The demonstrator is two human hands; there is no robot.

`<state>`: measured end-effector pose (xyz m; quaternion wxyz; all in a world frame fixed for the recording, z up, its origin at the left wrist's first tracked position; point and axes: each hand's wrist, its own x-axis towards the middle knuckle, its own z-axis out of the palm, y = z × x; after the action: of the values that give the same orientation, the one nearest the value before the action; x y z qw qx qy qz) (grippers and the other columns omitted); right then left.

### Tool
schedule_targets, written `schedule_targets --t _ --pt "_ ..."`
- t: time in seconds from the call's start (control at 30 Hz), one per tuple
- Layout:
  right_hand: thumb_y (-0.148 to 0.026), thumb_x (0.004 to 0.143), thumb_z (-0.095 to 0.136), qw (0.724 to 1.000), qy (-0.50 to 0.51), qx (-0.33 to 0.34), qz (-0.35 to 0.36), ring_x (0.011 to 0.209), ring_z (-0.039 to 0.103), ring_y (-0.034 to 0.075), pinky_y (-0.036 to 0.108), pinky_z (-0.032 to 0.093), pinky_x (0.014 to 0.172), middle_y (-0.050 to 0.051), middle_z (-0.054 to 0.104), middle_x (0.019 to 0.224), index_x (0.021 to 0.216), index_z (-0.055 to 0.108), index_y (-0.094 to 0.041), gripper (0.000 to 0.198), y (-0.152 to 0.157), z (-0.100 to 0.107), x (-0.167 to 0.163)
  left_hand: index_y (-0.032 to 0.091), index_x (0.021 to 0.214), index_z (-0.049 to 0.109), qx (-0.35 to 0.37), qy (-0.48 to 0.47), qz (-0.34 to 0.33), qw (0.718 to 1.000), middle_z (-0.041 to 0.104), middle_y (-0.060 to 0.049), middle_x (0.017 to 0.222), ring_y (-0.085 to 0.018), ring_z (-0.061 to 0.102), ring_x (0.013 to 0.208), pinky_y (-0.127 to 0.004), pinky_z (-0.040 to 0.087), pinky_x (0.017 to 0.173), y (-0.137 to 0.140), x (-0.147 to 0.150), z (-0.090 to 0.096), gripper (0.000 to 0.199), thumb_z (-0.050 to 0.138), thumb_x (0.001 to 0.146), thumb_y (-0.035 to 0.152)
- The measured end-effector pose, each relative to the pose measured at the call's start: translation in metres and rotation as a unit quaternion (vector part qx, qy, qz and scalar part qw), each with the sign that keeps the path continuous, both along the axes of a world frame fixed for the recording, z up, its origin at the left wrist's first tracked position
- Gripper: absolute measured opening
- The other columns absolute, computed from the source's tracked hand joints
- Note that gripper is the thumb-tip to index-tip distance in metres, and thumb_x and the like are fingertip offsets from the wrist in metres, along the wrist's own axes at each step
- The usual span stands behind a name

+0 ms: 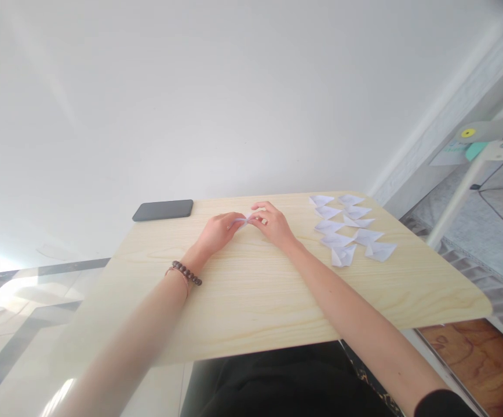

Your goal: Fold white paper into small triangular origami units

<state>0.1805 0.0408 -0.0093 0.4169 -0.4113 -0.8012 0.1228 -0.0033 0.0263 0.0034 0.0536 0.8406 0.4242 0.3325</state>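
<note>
A small folded piece of white paper [246, 219] is held between my two hands above the middle of the table. My left hand [219, 231] pinches its left side; the fingers hide much of it. On the other side, the thumb and index finger of my right hand [273, 225] grip the right end, with the remaining fingers lifted and curled. Several folded white paper pieces [342, 256] lie in two uneven columns to the right of my right hand, pointed and partly raised.
A black phone [163, 209] lies at the table's back left corner. The pale wooden table [251, 313] meets a white wall [234, 104] behind. A metal frame [460, 197] stands off the right side, and the table's front edge is close to my lap.
</note>
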Motion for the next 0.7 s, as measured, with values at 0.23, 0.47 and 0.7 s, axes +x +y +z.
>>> schedule_targets --t 0.23,0.47,0.7 --pt "-0.032 0.083 0.046 0.999 -0.021 0.008 0.026 0.065 0.055 0.008 0.023 0.044 0.062 0.004 0.053 0.104 0.079 0.063 -0.019 0.021 0.0003 -0.0002 -0.0003 0.020 0.095 0.060 0.055 0.072 0.007 0.996 0.065 -0.004 0.083 -0.015 0.058 0.073 -0.028 0.042 0.071 0.0024 -0.0019 0.0012 0.025 0.041 0.086 0.033" --pt "-0.032 0.082 0.046 0.998 0.038 0.014 0.040 0.077 0.056 0.011 0.024 0.047 0.066 0.006 0.050 0.103 0.081 0.062 -0.018 0.021 0.0045 -0.0041 -0.0010 0.020 0.093 0.059 0.058 0.047 0.004 0.997 0.064 -0.004 0.087 -0.015 0.057 0.080 -0.028 0.042 0.074 0.0024 -0.0025 0.0017 0.022 0.040 0.086 0.030" --pt "-0.029 0.081 0.048 0.996 0.093 0.013 0.007 0.091 0.057 0.015 0.028 0.049 0.075 0.007 0.050 0.115 0.083 0.065 -0.020 0.019 0.0048 -0.0037 0.0007 0.021 0.106 0.050 0.002 0.037 0.044 0.998 0.061 -0.003 0.098 -0.015 0.057 0.075 -0.027 0.043 0.067 0.0023 -0.0024 0.0003 0.024 0.046 0.082 0.025"
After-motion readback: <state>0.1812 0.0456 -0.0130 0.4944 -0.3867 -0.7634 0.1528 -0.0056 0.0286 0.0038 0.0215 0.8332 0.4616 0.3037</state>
